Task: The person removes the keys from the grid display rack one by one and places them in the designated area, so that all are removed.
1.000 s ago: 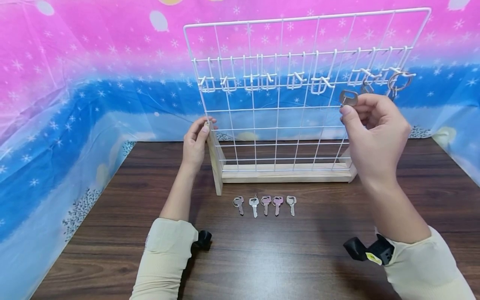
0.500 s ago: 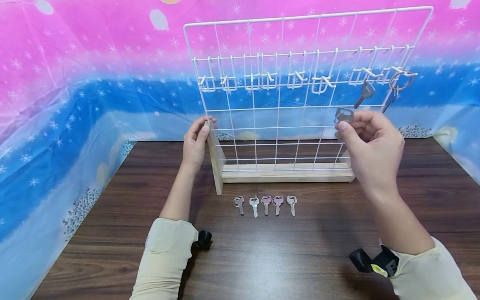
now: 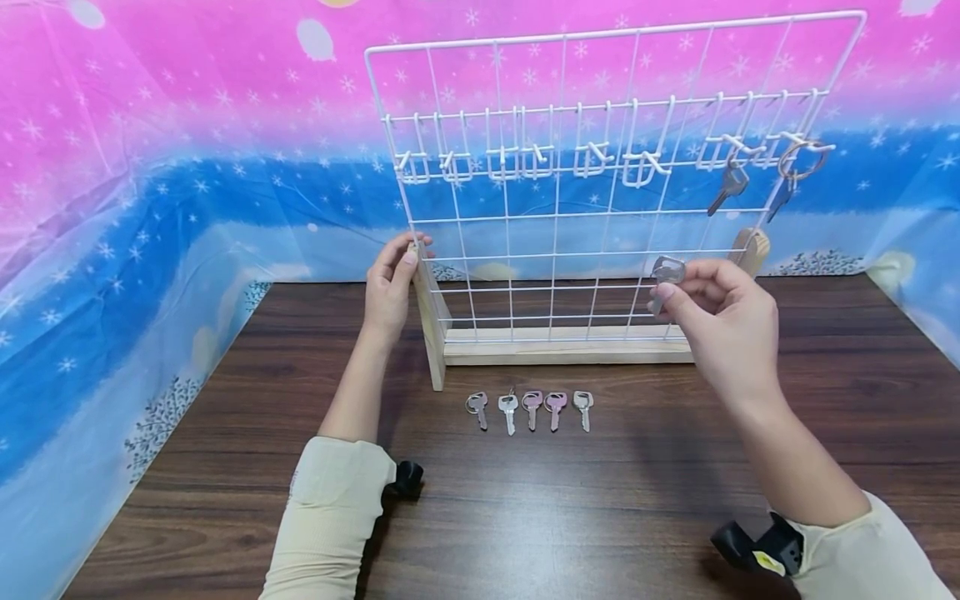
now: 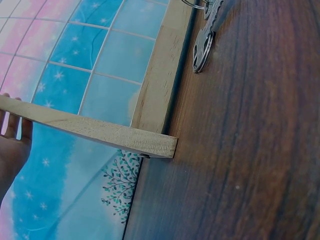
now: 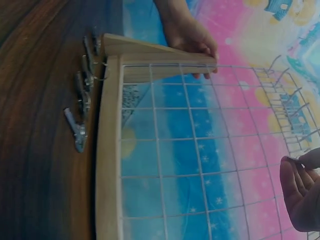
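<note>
My right hand [image 3: 731,329] pinches a silver key [image 3: 667,270] between thumb and fingers, in front of the lower right of the white wire grid [image 3: 555,218]. In the right wrist view, only a thin edge of that key [image 5: 295,160] shows at the fingertips. At the stand's left, my left hand [image 3: 392,279] grips the top of the wooden side post [image 3: 429,317]. Two keys hang by rings from the rightmost hooks: one key [image 3: 729,187] and, beside it, another on a large ring [image 3: 802,160]. Several keys [image 3: 532,410] lie in a row on the table before the stand.
Several white hooks [image 3: 592,158] without keys line the grid's upper part. A wooden base bar [image 3: 570,354] joins the two side posts along the dark wood table [image 3: 525,517]. Behind stands a pink and blue snowflake cloth [image 3: 187,192].
My right hand has moved down and slightly left with the key, away from the hooks. The hanging keys and the right wooden post now show more. My left hand stays in place.
</note>
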Action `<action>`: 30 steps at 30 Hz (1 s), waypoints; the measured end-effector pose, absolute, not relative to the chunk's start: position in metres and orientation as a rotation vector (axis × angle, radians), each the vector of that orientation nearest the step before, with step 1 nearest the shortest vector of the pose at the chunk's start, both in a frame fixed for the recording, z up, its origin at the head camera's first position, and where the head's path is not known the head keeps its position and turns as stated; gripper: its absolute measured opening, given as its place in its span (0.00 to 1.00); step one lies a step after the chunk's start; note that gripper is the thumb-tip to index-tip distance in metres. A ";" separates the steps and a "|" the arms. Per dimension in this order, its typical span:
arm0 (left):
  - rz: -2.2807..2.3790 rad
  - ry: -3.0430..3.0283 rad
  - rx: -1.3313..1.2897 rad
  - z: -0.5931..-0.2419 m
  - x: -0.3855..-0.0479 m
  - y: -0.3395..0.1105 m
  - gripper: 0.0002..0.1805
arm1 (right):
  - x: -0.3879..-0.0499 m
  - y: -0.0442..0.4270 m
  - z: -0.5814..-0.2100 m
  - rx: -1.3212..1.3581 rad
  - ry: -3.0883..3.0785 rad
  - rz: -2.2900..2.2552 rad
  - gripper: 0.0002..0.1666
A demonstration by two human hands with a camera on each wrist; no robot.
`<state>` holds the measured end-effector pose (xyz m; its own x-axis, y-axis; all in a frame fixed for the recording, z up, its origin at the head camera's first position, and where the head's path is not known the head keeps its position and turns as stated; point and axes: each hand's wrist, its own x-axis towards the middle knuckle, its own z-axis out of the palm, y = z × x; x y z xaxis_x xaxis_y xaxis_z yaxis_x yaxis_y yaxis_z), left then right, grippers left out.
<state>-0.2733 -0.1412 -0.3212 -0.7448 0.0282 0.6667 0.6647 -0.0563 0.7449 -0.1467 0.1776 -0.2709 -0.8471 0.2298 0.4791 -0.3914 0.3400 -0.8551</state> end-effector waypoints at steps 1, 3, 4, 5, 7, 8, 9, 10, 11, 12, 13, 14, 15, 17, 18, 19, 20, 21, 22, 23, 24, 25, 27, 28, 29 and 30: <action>-1.852 -1.772 -0.736 -0.321 -0.273 -0.141 0.19 | -0.147 0.178 -0.273 0.154 -2.084 1.566 0.06; -1.862 -1.768 -0.730 -0.321 -0.273 -0.141 0.18 | -0.148 0.179 -0.278 0.200 -2.054 1.681 0.06; -1.865 -1.768 -0.726 -0.321 -0.273 -0.141 0.18 | -0.148 0.179 -0.280 0.222 -2.030 1.751 0.06; -1.867 -1.767 -0.723 -0.321 -0.273 -0.141 0.18 | -0.149 0.179 -0.281 0.239 -2.004 1.822 0.06; -1.872 -1.765 -0.722 -0.321 -0.273 -0.141 0.18 | -0.150 0.180 -0.285 0.258 -1.959 1.954 0.07; -1.873 -1.765 -0.720 -0.321 -0.274 -0.141 0.18 | -0.150 0.180 -0.287 0.261 -1.935 2.015 0.07; -1.871 -1.767 -0.719 -0.321 -0.274 -0.141 0.18 | -0.151 0.181 -0.289 0.265 -1.925 2.053 0.07; -1.868 -1.769 -0.719 -0.322 -0.274 -0.141 0.18 | -0.151 0.181 -0.292 0.263 -1.933 2.067 0.07; -1.864 -1.771 -0.720 -0.322 -0.274 -0.141 0.18 | -0.152 0.182 -0.294 0.259 -1.940 2.079 0.07; -1.862 -1.772 -0.721 -0.322 -0.274 -0.141 0.19 | -0.152 0.183 -0.296 0.256 -1.953 2.082 0.07; -1.861 -1.773 -0.722 -0.322 -0.273 -0.141 0.19 | -0.153 0.183 -0.298 0.256 -1.959 2.086 0.07; -1.857 -1.774 -0.723 -0.322 -0.273 -0.141 0.19 | -0.154 0.184 -0.301 0.250 -1.974 2.079 0.07; -1.855 -1.774 -0.727 -0.322 -0.273 -0.141 0.19 | -0.154 0.184 -0.303 0.248 -1.986 2.077 0.07; -1.855 -1.771 -0.730 -0.322 -0.273 -0.141 0.19 | -0.155 0.185 -0.307 0.237 -2.030 2.060 0.07; -1.855 -1.770 -0.731 -0.322 -0.273 -0.141 0.19 | -0.156 0.186 -0.309 0.232 -2.053 2.056 0.07; -1.854 -1.768 -0.732 -0.322 -0.273 -0.141 0.19 | -0.157 0.186 -0.312 0.222 -2.079 2.054 0.07; -1.850 -1.769 -0.734 -0.321 -0.273 -0.141 0.18 | -0.158 0.186 -0.314 0.213 -2.115 2.047 0.08; -1.849 -1.769 -0.733 -0.321 -0.273 -0.141 0.18 | -0.158 0.187 -0.316 0.207 -2.148 2.047 0.08; -1.850 -1.768 -0.733 -0.321 -0.273 -0.141 0.18 | -0.159 0.188 -0.318 0.197 -2.184 2.049 0.08; -1.853 -1.766 -0.731 -0.321 -0.273 -0.140 0.18 | -0.160 0.188 -0.320 0.186 -2.219 2.053 0.09; -1.857 -1.764 -0.729 -0.321 -0.273 -0.140 0.18 | -0.161 0.189 -0.322 0.174 -2.250 2.061 0.09; -1.859 -1.762 -0.729 -0.321 -0.273 -0.140 0.18 | -0.162 0.190 -0.324 0.166 -2.285 2.058 0.09; -1.868 -1.755 -0.725 -0.321 -0.273 -0.140 0.17 | -0.164 0.191 -0.329 0.158 -2.338 2.065 0.10; -1.873 -1.750 -0.724 -0.322 -0.273 -0.140 0.17 | -0.166 0.192 -0.331 0.155 -2.359 2.070 0.09; -1.878 -1.744 -0.724 -0.322 -0.273 -0.140 0.17 | -0.167 0.192 -0.333 0.152 -2.379 2.069 0.09; -1.878 -1.742 -0.724 -0.322 -0.274 -0.140 0.17 | -0.168 0.193 -0.335 0.148 -2.396 2.073 0.09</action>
